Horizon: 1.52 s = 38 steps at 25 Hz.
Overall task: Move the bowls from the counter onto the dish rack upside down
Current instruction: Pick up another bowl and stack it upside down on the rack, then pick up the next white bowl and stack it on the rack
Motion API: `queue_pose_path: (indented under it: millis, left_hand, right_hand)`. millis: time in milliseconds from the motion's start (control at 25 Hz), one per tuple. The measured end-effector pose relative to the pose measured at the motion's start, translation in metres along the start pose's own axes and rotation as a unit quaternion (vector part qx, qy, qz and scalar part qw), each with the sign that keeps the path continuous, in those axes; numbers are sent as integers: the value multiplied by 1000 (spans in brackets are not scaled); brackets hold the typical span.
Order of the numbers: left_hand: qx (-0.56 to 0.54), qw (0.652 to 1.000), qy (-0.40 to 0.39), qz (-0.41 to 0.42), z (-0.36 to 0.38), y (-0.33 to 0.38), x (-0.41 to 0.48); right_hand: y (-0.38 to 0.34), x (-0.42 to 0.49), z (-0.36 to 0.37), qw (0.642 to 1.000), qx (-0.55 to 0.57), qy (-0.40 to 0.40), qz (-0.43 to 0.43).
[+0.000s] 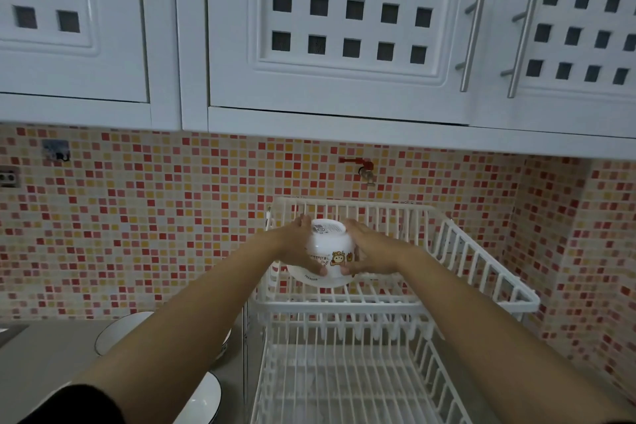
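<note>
Gripping one inverted bowl (327,253), two hands; two bowls (117,334) on counter (41,365).

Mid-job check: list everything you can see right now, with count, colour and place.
cartoon bowl: one, white, upside down, held over the dish rack's upper tier
dish rack: one, white wire, two tiers, against the tiled wall
rimmed bowls: two, white with dark rims, on the counter at left
counter: one, grey, lower left
cabinets: white, overhead
tap: one, red handle, on the wall
left hand: on the bowl's left side
right hand: on its right side
</note>
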<state>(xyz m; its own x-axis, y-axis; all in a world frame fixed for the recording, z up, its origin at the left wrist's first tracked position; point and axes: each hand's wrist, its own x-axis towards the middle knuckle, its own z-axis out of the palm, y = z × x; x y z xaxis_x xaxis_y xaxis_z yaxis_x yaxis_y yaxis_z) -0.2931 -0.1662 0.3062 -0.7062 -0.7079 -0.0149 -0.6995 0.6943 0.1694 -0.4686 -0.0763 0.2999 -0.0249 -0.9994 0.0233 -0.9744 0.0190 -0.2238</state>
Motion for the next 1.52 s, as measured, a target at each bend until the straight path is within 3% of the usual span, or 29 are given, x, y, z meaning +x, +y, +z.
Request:
queue_pose_path:
  millis: [80,280,560,720,920,1240,1320,1520]
  left_hand:
    - [7,1000,11,9,-11,1,-5]
    - [0,992,125,23,-67,-8,-28]
    - [21,987,134,-90,-76,-90,-91]
    - [22,977,129,-170,-61,-157,-144]
    - [-56,960,71,-266,8,-246,-189]
    - [-139,924,-29,-355,151,-352,-222]
    - [-181,905,-23,-385,200,-390,-213]
    - [-239,864,38,-442,246,-397,-204]
  right_hand:
    - [-5,-6,-12,1000,-17,16,2]
    - [-61,-7,-50,991,-51,114,-50]
    - [-173,49,-17,989,-18,129,-71]
    - [-254,74,35,991,44,98,-79]
    - [-308,88,150,992,88,-13,-92]
    - [-351,107,331,979,177,-65,76]
    - [-364,130,382,965,214,-64,137]
    - [-369,142,415,927,281,-36,247]
